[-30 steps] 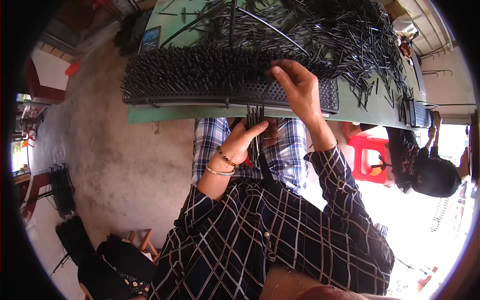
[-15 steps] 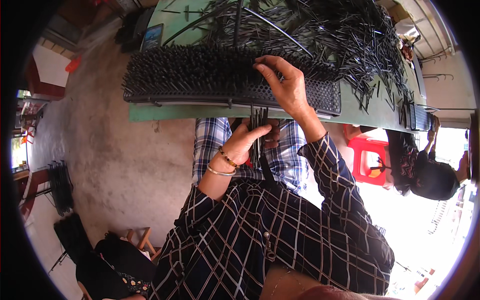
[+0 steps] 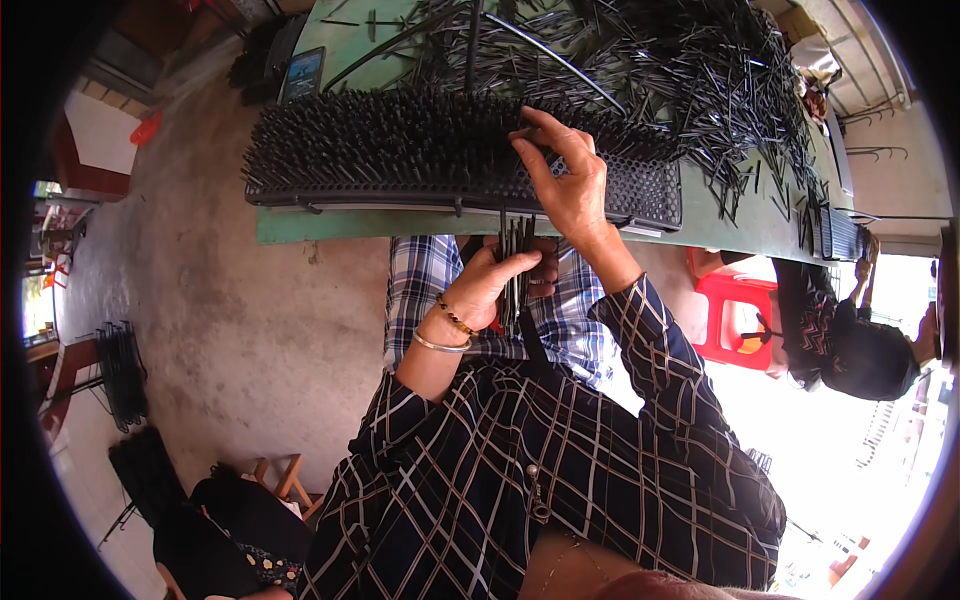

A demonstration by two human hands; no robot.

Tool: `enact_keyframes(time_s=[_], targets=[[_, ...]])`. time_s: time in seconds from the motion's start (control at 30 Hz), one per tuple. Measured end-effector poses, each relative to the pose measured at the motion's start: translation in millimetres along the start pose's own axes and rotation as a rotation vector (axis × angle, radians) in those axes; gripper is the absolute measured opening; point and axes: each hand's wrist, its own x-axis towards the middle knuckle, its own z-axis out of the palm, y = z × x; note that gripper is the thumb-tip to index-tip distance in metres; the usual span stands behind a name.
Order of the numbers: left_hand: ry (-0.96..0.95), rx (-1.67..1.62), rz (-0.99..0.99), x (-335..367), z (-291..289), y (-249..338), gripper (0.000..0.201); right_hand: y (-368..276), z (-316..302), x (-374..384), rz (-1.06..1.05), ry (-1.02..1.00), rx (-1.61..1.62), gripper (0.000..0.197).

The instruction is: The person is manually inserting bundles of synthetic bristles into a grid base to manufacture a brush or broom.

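Note:
My left hand (image 3: pixel 484 287) is wrapped round a bundle of thin black rods (image 3: pixel 516 236), held upright over my lap just below the table's edge. Above it, my right hand (image 3: pixel 575 185) is at the long black perforated rack (image 3: pixel 645 190), thumb and forefinger curled together in a pinch. Anything between those fingertips is too small and dark to make out. Black rods (image 3: pixel 350 135) stand densely in the rack's left and middle. Bare holes show at its right end, beside my right wrist.
The green table (image 3: pixel 345 225) carries a large loose pile of black rods (image 3: pixel 740 90) behind and right of the rack. A dark-screened device (image 3: pixel 303 73) lies at the back left. A red stool (image 3: pixel 735 315) and another person (image 3: pixel 865 350) are at the right.
My right hand has shifted slightly along the rack, its fingers still pinched. My left hand keeps its grip on the rods, almost unmoved.

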Motion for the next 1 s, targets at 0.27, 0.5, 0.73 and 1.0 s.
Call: enact_keyframes(time_s=[0.27,0.5,0.73,1.0], targets=[[0.003,0.017,0.001,0.7,1.2,-0.6,0.025,3.0,1.2,-4.9,-0.105,-0.032,-0.069,0.036],[-0.013,0.056,0.003,-3.4,5.6,1.7,0.032,2.2,-2.3,-1.7,-0.372,-0.130,-0.242,0.030],[-0.034,0.037,0.117,-9.8,10.7,10.6,0.025,-17.9,-31.8,-9.9,0.150,-0.170,0.119,0.018],[-0.016,0.154,0.184,-0.2,14.0,4.6,0.029,-2.0,-51.8,-26.0,0.717,-0.530,0.439,0.026]])
